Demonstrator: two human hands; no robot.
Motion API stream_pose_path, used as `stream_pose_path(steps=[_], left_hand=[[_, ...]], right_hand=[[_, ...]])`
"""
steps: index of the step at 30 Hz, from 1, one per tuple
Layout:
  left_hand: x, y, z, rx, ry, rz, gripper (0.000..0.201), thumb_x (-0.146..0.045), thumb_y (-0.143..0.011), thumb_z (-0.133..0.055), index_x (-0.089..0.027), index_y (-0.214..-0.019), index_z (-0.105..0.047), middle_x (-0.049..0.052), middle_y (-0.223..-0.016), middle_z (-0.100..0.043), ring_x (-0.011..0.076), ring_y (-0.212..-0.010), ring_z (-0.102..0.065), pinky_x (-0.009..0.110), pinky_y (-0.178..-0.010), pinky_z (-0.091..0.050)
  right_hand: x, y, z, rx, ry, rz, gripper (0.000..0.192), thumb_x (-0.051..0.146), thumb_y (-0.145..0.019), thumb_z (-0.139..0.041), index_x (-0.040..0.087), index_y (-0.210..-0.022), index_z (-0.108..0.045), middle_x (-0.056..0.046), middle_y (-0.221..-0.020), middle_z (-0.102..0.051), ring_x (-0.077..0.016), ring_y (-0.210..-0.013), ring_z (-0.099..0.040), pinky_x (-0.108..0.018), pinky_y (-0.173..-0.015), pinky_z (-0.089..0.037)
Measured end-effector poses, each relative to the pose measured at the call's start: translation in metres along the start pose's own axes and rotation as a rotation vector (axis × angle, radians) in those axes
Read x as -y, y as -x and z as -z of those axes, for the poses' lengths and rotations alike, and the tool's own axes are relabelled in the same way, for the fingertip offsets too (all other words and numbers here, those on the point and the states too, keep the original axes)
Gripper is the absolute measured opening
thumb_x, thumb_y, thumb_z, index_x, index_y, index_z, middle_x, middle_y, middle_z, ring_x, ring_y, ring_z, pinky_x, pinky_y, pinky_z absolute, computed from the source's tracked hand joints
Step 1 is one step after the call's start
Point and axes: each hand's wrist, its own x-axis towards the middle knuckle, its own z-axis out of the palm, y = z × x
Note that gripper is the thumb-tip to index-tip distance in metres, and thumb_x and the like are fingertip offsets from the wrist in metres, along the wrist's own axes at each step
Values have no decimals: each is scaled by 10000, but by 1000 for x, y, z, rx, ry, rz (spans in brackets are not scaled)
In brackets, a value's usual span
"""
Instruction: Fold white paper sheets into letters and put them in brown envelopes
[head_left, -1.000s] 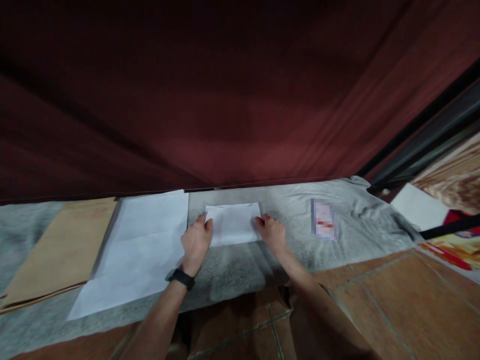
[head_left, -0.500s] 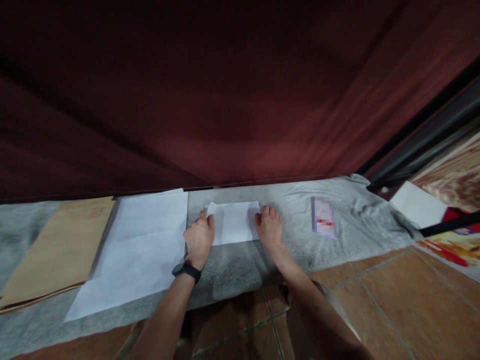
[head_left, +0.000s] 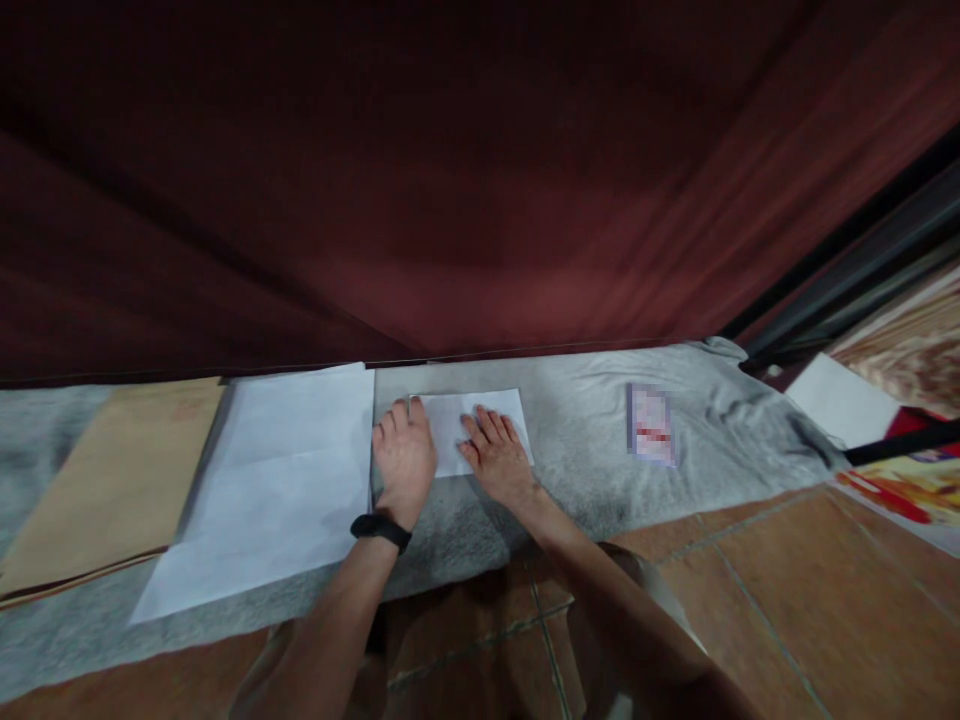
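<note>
Head view: a grey cloth (head_left: 585, 480) lies spread over a tiled floor (head_left: 787, 590), with a dark red curtain (head_left: 480, 180) hanging behind it.
Far left: a brown paper envelope (head_left: 112, 480) lies flat on the cloth, its right edge just beside a large white sheet.
Large sheet: the big white sheet (head_left: 277, 480) lies flat with faint crease lines, its right edge touching the left hand's outer side.
Left hand: the left hand (head_left: 405, 460) lies palm down, fingers straight and close together, over the left end of the folded paper; a black band (head_left: 381, 530) circles the wrist.
Folded paper: the small folded white paper (head_left: 480, 420) lies flat on the cloth in the middle, close to the curtain's lower edge, between the large sheet and the card; its top strip and right corner show clear of both hands.
Right hand: the right hand (head_left: 499, 460) lies palm down, fingers slightly fanned, pressing on the lower middle of the folded paper; it sits just beside the left hand, not touching it as far as I can tell.
Card: a small printed card (head_left: 649, 425), its print blurred, lies on the cloth well apart from the right hand.
Far right: another white sheet (head_left: 840, 400) and a colourful printed surface (head_left: 907, 490) lie past the cloth's bunched edge.
</note>
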Motion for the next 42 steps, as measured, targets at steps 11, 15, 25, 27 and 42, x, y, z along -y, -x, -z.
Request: stream_pose_path(steps=[11, 15, 25, 27, 42], left_hand=[[-15, 21, -35, 131, 168, -237, 639, -446, -1028, -241, -90, -1547, -354, 140, -1606, -391, 278, -1529, -265, 479, -1249, -209], [-8, 20, -35, 131, 122, -172, 670, -450, -1026, -234, -38, -1544, -333, 180, -1619, -348, 291, -1533, -249, 476, -1251, -196], [7, 27, -38, 100, 125, -40, 709, -444, -995, -301, 17, -1533, -318, 256, -1599, -336, 333, -1517, -284, 521, -1232, -242], [7, 27, -35, 104, 125, -22, 692, -423, -990, -315, 5, -1533, -329, 249, -1593, -352, 334, -1511, -297, 530, -1229, -249], [-11, 31, -26, 169, 101, -142, 587, -339, -1012, -317, -102, -1547, -361, 155, -1637, -315, 288, -1545, -213, 503, -1248, -197]], right_hand=[[-9, 3, 1, 21, 43, -39, 506, 319, -1067, -347, 171, -1549, -396, -98, -1620, -352, -276, -1493, -330, -471, -1216, -252], [-25, 6, 6, -10, 73, -120, 537, 409, -1073, -346, 164, -1547, -400, -111, -1616, -355, -291, -1476, -358, -482, -1209, -260], [-70, 19, 27, -28, 111, -304, 546, 349, -1061, -369, 108, -1551, -378, -166, -1603, -359, -316, -1474, -355, -540, -1202, -258], [-67, 18, 35, -57, 100, -308, 566, 318, -1053, -374, 71, -1561, -340, -195, -1612, -324, -313, -1489, -329, -537, -1206, -256], [-16, 11, 6, 4, 9, -31, 518, 395, -1062, -391, 188, -1536, -415, -99, -1604, -383, -268, -1480, -357, -486, -1220, -244]])
